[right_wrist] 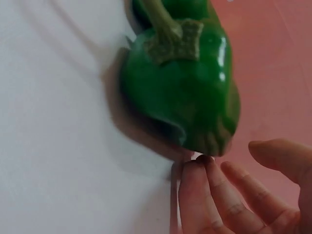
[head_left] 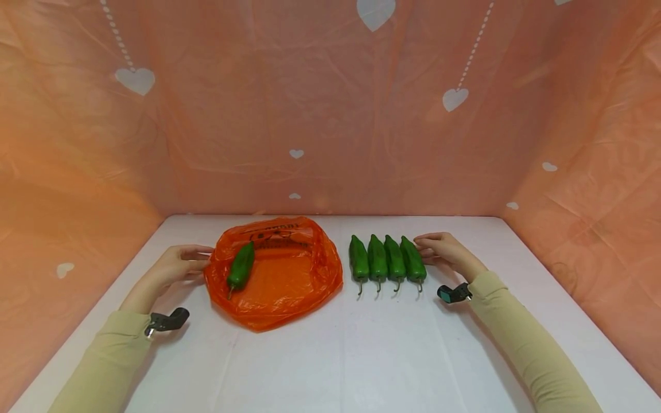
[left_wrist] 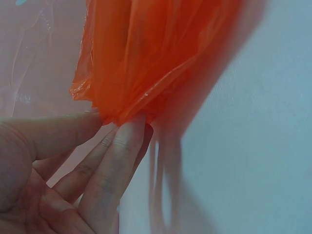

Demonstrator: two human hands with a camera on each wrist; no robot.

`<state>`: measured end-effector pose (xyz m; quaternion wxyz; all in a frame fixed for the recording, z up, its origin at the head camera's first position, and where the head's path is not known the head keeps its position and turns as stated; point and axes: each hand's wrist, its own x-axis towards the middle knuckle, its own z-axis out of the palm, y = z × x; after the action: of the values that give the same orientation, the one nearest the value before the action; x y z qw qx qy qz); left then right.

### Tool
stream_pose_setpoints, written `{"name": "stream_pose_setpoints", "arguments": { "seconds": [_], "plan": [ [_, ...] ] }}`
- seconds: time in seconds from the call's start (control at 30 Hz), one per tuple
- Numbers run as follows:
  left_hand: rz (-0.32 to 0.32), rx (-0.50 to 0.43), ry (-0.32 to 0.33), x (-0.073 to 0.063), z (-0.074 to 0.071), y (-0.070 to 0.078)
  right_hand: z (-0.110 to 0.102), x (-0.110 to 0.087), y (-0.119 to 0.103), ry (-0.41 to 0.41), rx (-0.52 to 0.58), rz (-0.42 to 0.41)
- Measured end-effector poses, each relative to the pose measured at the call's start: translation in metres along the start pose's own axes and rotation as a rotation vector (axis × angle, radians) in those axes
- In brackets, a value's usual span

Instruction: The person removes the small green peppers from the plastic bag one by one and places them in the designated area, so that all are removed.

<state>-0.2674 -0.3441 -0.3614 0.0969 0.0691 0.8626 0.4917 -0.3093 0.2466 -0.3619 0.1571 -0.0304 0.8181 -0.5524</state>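
Note:
An orange plastic bag lies spread on the table with one green pepper on it, towards its left side. My left hand is at the bag's left edge; in the left wrist view the thumb and fingers pinch the gathered plastic. To the right of the bag several green peppers lie side by side, stems towards me. Beside the rightmost pepper is my right hand. In the right wrist view its fingertips come right up to that pepper, while the thumb stands apart from it.
A white cloth covers the table. Orange sheets with white hearts hang at the back and on both sides. Each wrist carries a small black camera, the left one near the bag and the right one near the peppers.

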Motion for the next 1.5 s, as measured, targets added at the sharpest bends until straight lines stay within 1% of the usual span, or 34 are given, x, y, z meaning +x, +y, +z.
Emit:
{"name": "stream_pose_setpoints", "arguments": {
  "seconds": [0.1, 0.4, 0.63, 0.83, 1.0, 1.17, 1.33, 1.5],
  "plan": [
    [-0.003, -0.012, -0.003, 0.001, 0.0, -0.001, -0.003, -0.002, -0.003, 0.003, -0.022, -0.005],
    [-0.001, -0.024, -0.013, 0.001, 0.0, 0.0, -0.014, -0.008, -0.021, 0.024, 0.001, -0.036],
    [-0.004, -0.024, -0.007, 0.0, 0.0, 0.0, -0.016, -0.009, -0.031, 0.035, 0.077, -0.065],
    [-0.011, -0.039, -0.008, -0.001, 0.0, 0.001, -0.014, -0.007, -0.039, 0.004, 0.141, -0.069],
    [-0.002, -0.05, -0.007, -0.001, 0.0, 0.002, -0.006, -0.005, -0.052, -0.038, 0.169, -0.096],
    [-0.017, -0.04, -0.007, -0.001, 0.001, 0.002, 0.009, 0.0, -0.067, -0.085, 0.19, -0.125],
    [-0.031, -0.035, -0.006, -0.001, 0.002, 0.001, 0.024, 0.007, -0.079, -0.116, 0.19, -0.13],
    [-0.027, -0.031, -0.001, 0.001, 0.002, -0.001, 0.04, 0.014, -0.089, -0.134, 0.25, -0.13]
  ]
}}
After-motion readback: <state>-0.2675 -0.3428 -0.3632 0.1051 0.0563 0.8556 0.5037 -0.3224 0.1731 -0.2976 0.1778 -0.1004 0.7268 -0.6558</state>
